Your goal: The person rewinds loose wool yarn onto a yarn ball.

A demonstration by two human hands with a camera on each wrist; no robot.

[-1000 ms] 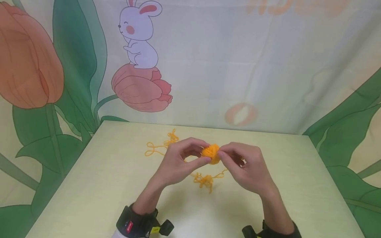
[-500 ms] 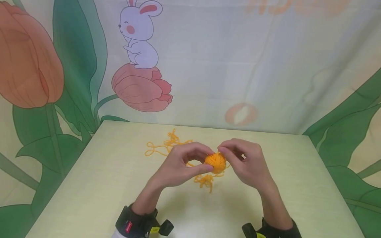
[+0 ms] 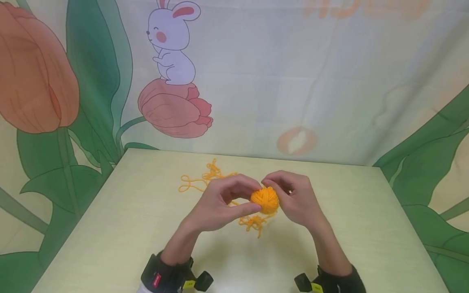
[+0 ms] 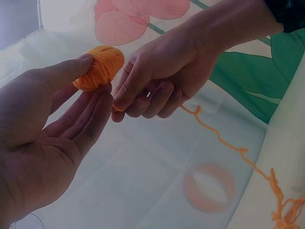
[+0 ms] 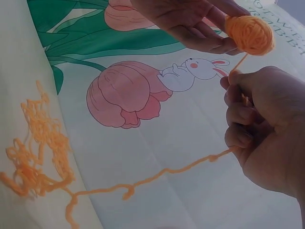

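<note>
A small ball of orange yarn [image 3: 265,200] is held above the table between the thumb and fingers of my left hand [image 3: 220,203]. Close on its right side, my right hand [image 3: 298,199] pinches the yarn strand [image 5: 242,62] that leads off the ball. In the right wrist view the right fingers curl round this strand, and its tail [image 5: 167,171] runs from the fist down to a loose tangle of yarn [image 5: 45,148]. The left wrist view shows the wound ball [image 4: 101,67] at the left fingertips, with the right fist [image 4: 147,90] beside it.
Loose orange yarn lies in loops [image 3: 210,175] on the far part of the pale table [image 3: 121,228]. A smaller tangle [image 3: 253,222] lies below the hands. Behind the table hangs a printed cloth [image 3: 249,81] with a rabbit and tulips.
The yarn ball has shifted slightly toward me and turned, showing different windings. My right hand has risen over the ball's far side, then moved a little left.
</note>
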